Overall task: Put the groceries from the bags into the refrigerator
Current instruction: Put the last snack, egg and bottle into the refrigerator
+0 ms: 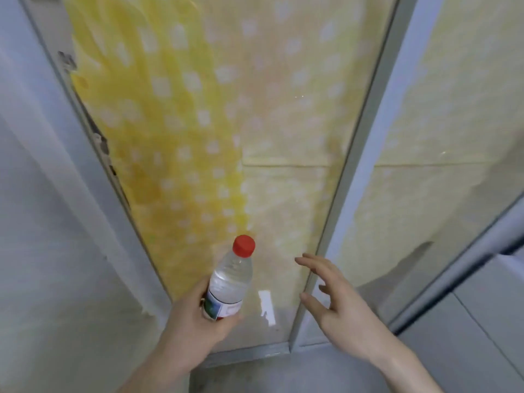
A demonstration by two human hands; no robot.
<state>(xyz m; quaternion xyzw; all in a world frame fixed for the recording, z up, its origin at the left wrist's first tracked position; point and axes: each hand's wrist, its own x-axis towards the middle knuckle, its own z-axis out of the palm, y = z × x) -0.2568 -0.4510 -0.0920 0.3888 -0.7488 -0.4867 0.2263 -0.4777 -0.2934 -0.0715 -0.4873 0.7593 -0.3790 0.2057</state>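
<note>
A clear water bottle (231,280) with a red cap and a white, green and red label points up and away from me in the lower middle of the head view. My left hand (195,321) grips it around the labelled lower part. To its right, my right hand (336,302) is spread with relaxed fingers and holds nothing. It hovers close to a grey metal frame post (337,211). No refrigerator and no bags show in this view.
A glass pane (215,131) with a yellow and white dotted pattern fills the middle. A second pane (442,137) stands to the right of the post. A pale wall (42,222) runs along the left, and a grey surface (482,321) lies at lower right.
</note>
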